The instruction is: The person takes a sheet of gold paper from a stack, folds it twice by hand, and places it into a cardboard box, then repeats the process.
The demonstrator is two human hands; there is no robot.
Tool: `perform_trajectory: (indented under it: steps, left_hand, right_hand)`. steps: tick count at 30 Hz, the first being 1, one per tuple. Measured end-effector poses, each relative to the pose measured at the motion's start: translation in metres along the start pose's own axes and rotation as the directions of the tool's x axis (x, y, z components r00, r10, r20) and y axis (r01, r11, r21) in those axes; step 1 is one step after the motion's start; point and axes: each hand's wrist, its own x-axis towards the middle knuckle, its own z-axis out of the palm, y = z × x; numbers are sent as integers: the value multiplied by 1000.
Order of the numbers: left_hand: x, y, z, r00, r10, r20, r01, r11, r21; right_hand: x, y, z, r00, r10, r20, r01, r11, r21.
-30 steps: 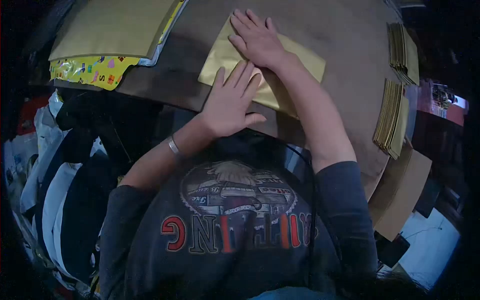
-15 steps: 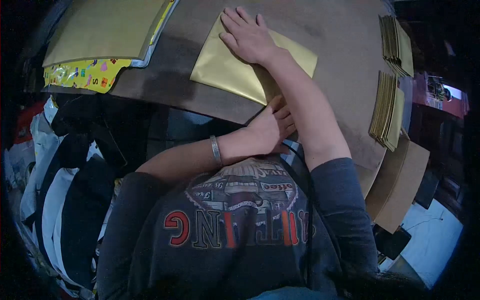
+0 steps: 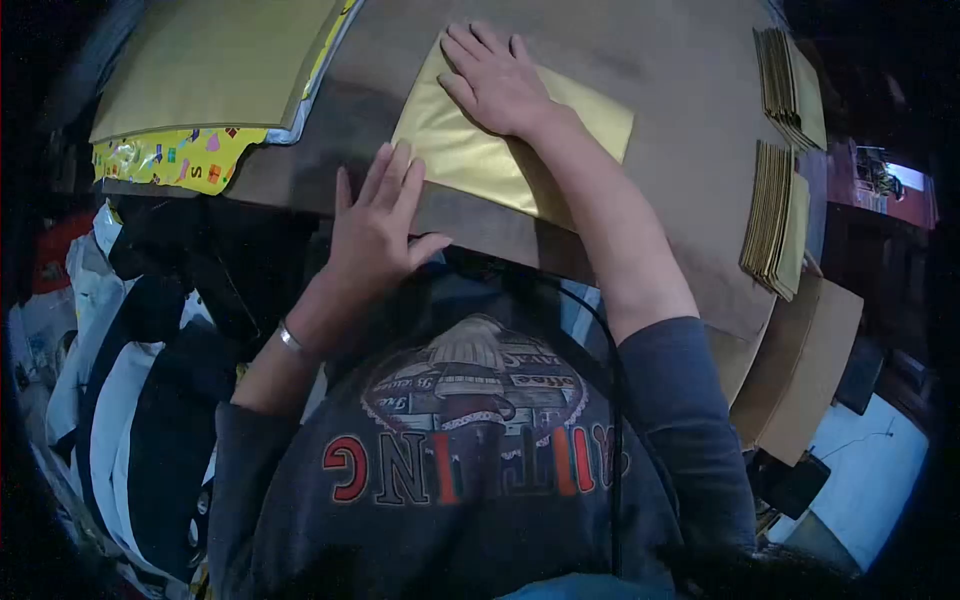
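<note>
A gold sheet, apparently folded paper, lies on the brown table top near its front edge. My right hand rests flat on its upper part, with the fingers spread toward the far corner. My right forearm crosses over the sheet's right side and hides some of it. At the sheet's left edge is my left hand, palm down with fingers stretched out and thumb apart. Its fingertips come right up to the gold edge. A metal bracelet circles my left wrist.
At the far left, a stack of flat gold sheets lies on yellow printed plastic wrapping. Two bundles of folded gold pieces stand along the table's right side. Below them is an open cardboard box. A black cable runs down my shirt.
My left hand has left the sheet's near corner under my right arm and swung out to its left edge, fingers now spread. My right hand stays pressed on the sheet.
</note>
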Motion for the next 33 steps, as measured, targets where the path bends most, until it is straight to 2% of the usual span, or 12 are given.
perform_trajectory:
  steps: [3, 5, 8, 9, 11, 14, 20, 24, 26, 28, 30, 33]
  left_hand:
    - [-1, -2, -3, 999, -19, 31, 18, 999, 37]
    - [-4, -12, 10, 998, 58, -14, -57, 996, 72]
    - [-7, -11, 14, 997, -8, 80, -9, 978, 207]
    - [-7, -9, 13, 996, 11, 86, -28, 979, 201]
    - [-3, -6, 8, 984, -72, 160, 34, 973, 230]
    - [-5, -10, 10, 993, -32, 116, 6, 975, 221]
    - [-5, -14, 12, 994, -13, 112, -9, 981, 192]
    - [-4, -14, 10, 996, 29, 84, -46, 979, 199]
    - [0, -4, 0, 976, -83, 199, 43, 980, 195]
    - [-4, -10, 7, 986, -52, 156, 23, 983, 184]
    - [-4, -9, 5, 994, -23, 107, 4, 984, 176]
    - [-3, -4, 0, 989, -72, 127, 51, 986, 158]
  right_hand:
    - [-2, -10, -7, 998, 66, -6, -67, 997, -29]
    - [-5, -29, -14, 990, 131, -42, -134, 988, -82]
    - [-26, -75, -23, 983, 0, -185, 36, 981, 190]
    - [-34, -88, -17, 983, -14, -186, 58, 971, 233]
    - [-52, -98, -11, 983, -5, -185, 64, 949, 310]
    - [-73, -81, -20, 996, 68, -63, -52, 973, 227]
    - [-123, -42, -39, 981, 186, 48, -190, 975, 119]
    - [-158, -31, -51, 979, 172, 109, -180, 982, 64]
    - [-176, -24, -57, 978, 168, 123, -177, 982, 64]
    - [-191, -14, -59, 984, 153, 89, -163, 980, 113]
    - [-202, -5, -66, 992, 119, 31, -121, 991, 66]
    - [-201, -3, -87, 998, -29, 61, 24, 996, 81]
